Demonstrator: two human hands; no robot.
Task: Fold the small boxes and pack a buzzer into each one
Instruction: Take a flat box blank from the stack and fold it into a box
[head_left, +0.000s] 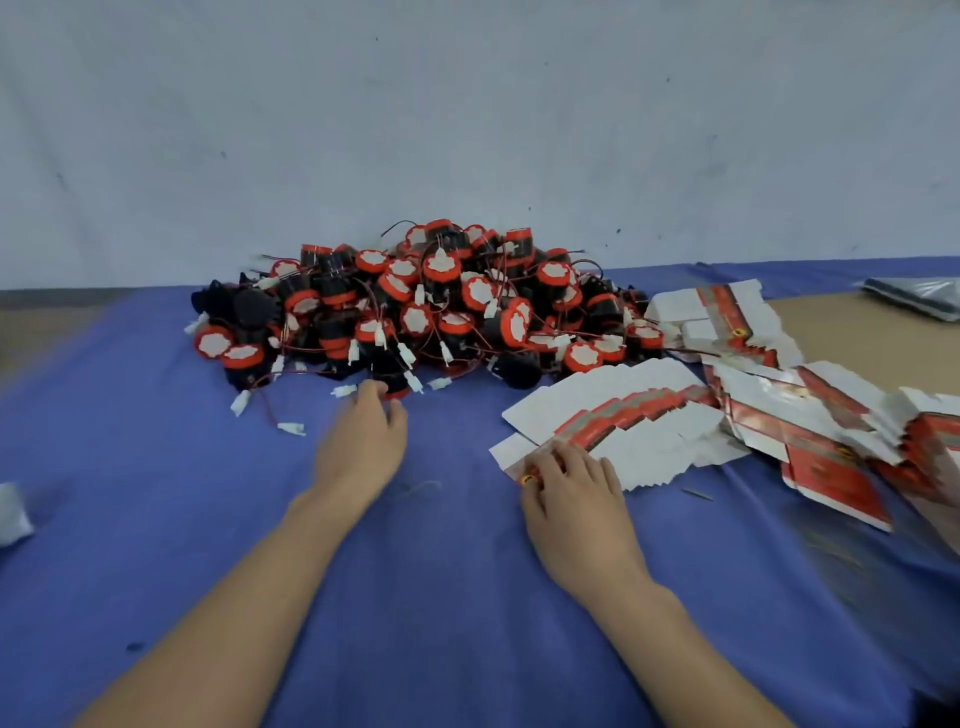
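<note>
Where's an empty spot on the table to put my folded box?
Bare blue cloth between the left hand and right hand, and left of the left arm. Crowded: the red-and-black buzzer pile at the back, flat red-and-white cardboard boxes on the right.

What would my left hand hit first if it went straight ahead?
Probably the nearest buzzer at the front edge of the pile; the left hand looks almost on it, though blur hides any contact.
</note>
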